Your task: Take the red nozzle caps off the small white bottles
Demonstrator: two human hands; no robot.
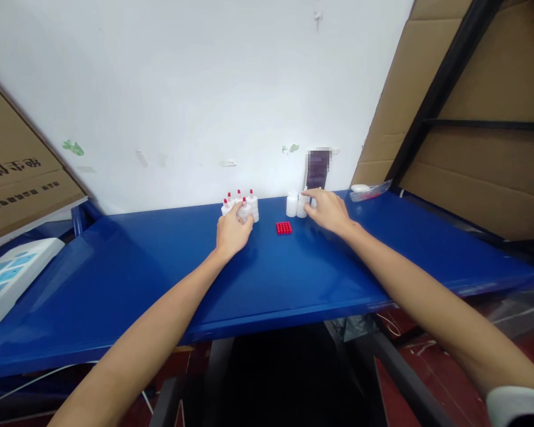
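Observation:
My left hand (234, 232) has its thumb and fingers closed round a small white squeeze bottle with a red tip (245, 211). That bottle stands in a tight cluster of several like it, such as the white bottle (251, 203) just behind. My right hand (328, 210) pinches a white bottle (301, 206) without a visible red tip, its index finger over the upper part and thumb at the side. Touching or very near it on the left is another white bottle (291, 205). Between my hands lies a neat block of small red caps (283, 228).
A dark phone-like object (317, 169) leans against the white wall behind my right hand. At the table's (160, 261) back right lies a clear plastic bag (371, 191). A white device with blue panels (15, 276) sits at the left. Cardboard (476, 172) borders the right side.

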